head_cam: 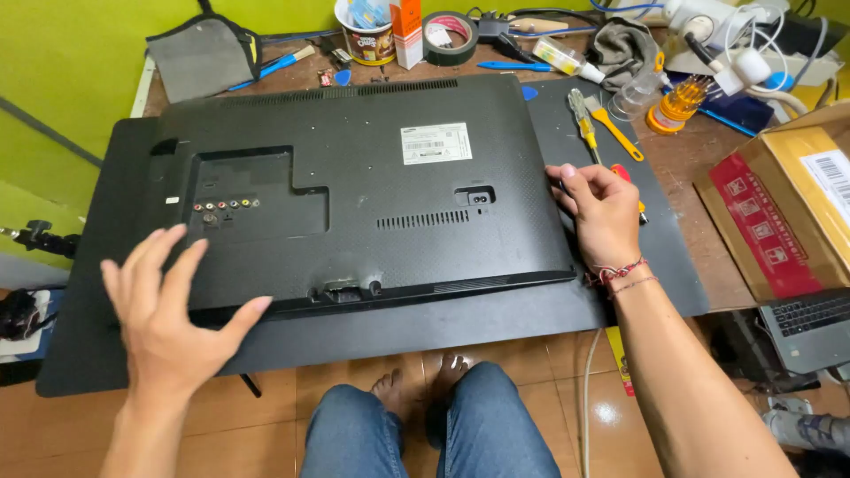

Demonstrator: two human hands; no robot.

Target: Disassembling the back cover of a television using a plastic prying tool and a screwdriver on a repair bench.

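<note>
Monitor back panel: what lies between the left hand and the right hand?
Head view: only the black monitor back spans between left hand and right hand.

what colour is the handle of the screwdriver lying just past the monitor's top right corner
Yellow and translucent, on the screwdriver; only the head view shows it.

View: one camera only, worn on the head of the person.
Position: above the near edge of the surface [691, 168], over the person's own knees.
Direction: it looks down and forward, toward the green wall [80, 53] in the upper left of the frame.
Distance: close; the black television back [372, 186] fills the middle of the frame.
Lower frame: the floor [266, 407] and the knees are at the bottom centre.
Hands: the left hand [168, 310] enters from lower left, the right hand [602, 212] from lower right.
Shared part: no second view.
</note>
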